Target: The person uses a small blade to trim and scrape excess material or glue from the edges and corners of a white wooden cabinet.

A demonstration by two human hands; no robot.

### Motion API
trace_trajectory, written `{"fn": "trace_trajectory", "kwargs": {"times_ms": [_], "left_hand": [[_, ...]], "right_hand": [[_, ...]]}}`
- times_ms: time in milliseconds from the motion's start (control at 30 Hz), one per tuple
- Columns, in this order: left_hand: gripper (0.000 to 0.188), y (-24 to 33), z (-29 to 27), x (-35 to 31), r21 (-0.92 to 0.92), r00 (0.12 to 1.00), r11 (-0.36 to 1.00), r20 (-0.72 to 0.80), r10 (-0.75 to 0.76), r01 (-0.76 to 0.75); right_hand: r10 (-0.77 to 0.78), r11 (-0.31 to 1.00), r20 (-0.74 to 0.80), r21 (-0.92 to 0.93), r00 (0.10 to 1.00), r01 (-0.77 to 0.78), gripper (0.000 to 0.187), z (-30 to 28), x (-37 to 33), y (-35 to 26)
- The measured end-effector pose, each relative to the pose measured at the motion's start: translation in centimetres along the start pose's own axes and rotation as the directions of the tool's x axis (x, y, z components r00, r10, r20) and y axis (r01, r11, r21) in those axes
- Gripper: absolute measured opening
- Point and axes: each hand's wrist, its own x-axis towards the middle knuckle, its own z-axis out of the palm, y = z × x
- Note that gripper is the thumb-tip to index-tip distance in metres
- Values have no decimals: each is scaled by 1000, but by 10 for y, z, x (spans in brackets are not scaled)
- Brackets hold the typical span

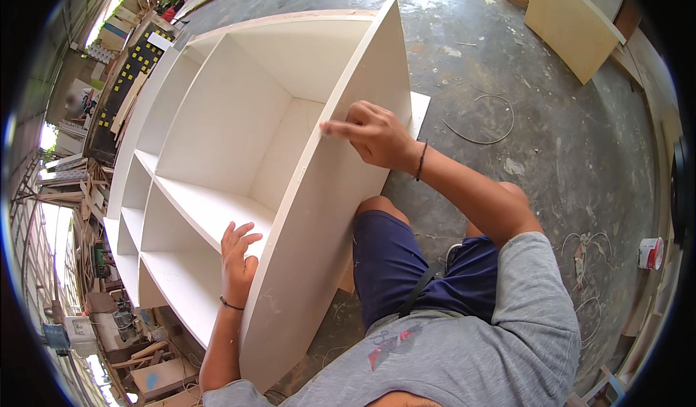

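A large white cabinet (217, 117) with several open compartments stands tilted before me. Its near side panel (326, 218) runs diagonally past both hands. At that panel's front edge is my right hand (373, 133), fingers curled and the forefinger and thumb drawn together. Its fingertips are slightly blurred, and whatever they might pinch is too small to make out. Lower down, my left hand (239, 258) is raised beside the inner side of the same edge, next to a shelf (217, 208). Its fingers are apart and nothing shows in them.
A loop of thin cord (500, 128) lies on the grey floor to the right. Beyond it leans a pale wooden panel (573, 26). A white and red tub (650, 253) sits at the far right. Wood scraps (87, 197) and machines crowd the left side.
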Motion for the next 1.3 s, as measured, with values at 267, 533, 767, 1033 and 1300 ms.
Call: {"fn": "trace_trajectory", "kwargs": {"times_ms": [267,533,767,1033,1300], "left_hand": [[41,8,7,5,-32,1000,999,-3,15,-15],[41,4,0,2,-2,1000,1000,2,23,-23],[40,2,2,2,-4,1000,1000,7,-6,6],[41,3,3,1,-5,1000,1000,-11,2,-2],[42,-6,6,-4,18,999,999,-4,-34,34]], "right_hand": [[276,942,-249,-121,928,-313,44,-19,30,92],[102,994,-196,-28,975,-109,42,-9,30,33],[72,982,-202,-156,977,-105,47,-3,25,46],[306,951,-180,19,935,-308,39,-6,27,27],[96,977,-209,-165,973,-132,46,17,11,36]]}}
